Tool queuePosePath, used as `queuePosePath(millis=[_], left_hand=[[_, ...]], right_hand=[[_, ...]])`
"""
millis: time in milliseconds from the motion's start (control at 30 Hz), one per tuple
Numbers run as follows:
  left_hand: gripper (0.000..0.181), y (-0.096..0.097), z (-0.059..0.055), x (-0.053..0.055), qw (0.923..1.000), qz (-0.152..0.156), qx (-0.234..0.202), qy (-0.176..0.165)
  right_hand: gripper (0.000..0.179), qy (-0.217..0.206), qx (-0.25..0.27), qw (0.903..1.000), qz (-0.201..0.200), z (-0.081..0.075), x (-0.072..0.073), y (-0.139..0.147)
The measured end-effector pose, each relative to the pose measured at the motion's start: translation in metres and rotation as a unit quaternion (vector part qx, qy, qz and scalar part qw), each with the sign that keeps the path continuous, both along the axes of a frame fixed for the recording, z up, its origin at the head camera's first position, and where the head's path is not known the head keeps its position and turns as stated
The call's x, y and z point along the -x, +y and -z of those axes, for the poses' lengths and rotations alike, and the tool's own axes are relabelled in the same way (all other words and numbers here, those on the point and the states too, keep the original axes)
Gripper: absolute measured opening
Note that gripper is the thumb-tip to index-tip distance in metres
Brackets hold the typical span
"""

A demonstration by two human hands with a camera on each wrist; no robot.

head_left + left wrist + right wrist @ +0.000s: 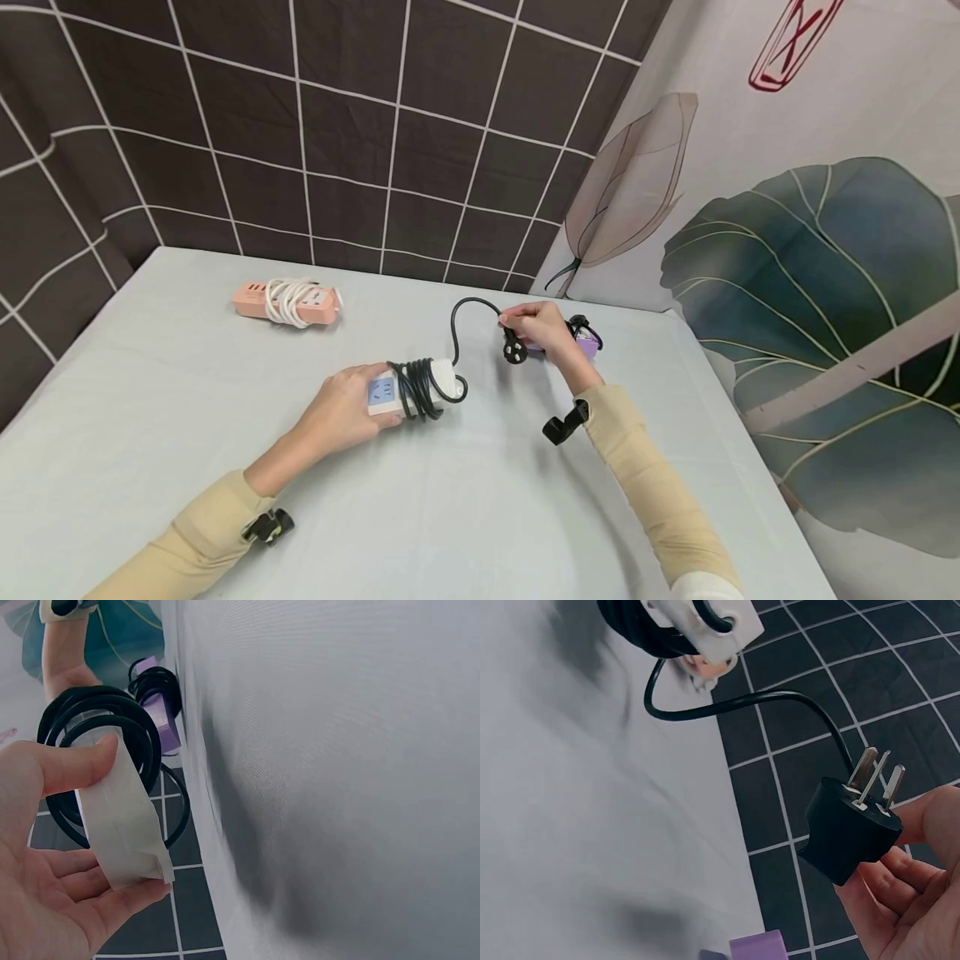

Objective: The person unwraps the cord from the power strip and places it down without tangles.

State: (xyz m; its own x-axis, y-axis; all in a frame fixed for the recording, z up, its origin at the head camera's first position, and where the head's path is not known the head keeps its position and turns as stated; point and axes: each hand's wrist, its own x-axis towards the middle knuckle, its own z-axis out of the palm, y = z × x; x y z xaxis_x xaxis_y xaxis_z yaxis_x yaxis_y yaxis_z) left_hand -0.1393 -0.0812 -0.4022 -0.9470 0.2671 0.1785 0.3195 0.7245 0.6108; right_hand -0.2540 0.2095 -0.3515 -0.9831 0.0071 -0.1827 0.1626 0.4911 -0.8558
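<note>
My left hand grips a white power strip by its left end, thumb on one side and fingers on the other. Several turns of black cord are wound round the strip's middle. From that coil a loose length of cord arcs up to a black three-pin plug, which my right hand pinches between thumb and fingers. In the right wrist view the plug's metal pins point up, away from the palm. The left wrist view shows the strip's plain white back, raised off the table.
A pink power strip wrapped in white cord lies at the back left of the white table. Behind my right hand sits a purple power strip with black cord. Dark checked cloth hangs beyond the back edge.
</note>
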Motion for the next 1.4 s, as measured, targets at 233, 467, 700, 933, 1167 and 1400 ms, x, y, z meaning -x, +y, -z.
queuePosePath(millis=[233,467,700,933,1167,1400], left_hand=[[0.076,0.0,0.001,0.0,1.0,0.003,0.001,-0.001],[0.076,0.001,0.003,0.0,1.0,0.006,0.004,-0.001],[0.076,0.002,0.003,0.001,1.0,0.007,0.002,0.005],[0.073,0.0,0.004,0.002,1.0,0.007,0.003,0.001],[0.072,-0.001,0.004,0.003,1.0,0.006,0.004,0.001],[0.073,-0.002,0.004,0.004,1.0,0.005,0.007,0.004]], right_hand=[[0.025,0.02,-0.004,0.9998,-0.006,-0.01,0.005,-0.003],[0.026,0.043,-0.002,0.9989,-0.016,-0.023,0.008,-0.006],[0.025,0.063,-0.001,0.9979,-0.019,-0.034,0.006,-0.005],[0.026,0.083,-0.002,0.9961,-0.029,-0.043,0.002,-0.004],[0.025,0.108,0.006,0.9933,-0.04,-0.052,-0.002,-0.004],[0.026,0.129,0.007,0.9906,-0.045,-0.066,-0.011,-0.005]])
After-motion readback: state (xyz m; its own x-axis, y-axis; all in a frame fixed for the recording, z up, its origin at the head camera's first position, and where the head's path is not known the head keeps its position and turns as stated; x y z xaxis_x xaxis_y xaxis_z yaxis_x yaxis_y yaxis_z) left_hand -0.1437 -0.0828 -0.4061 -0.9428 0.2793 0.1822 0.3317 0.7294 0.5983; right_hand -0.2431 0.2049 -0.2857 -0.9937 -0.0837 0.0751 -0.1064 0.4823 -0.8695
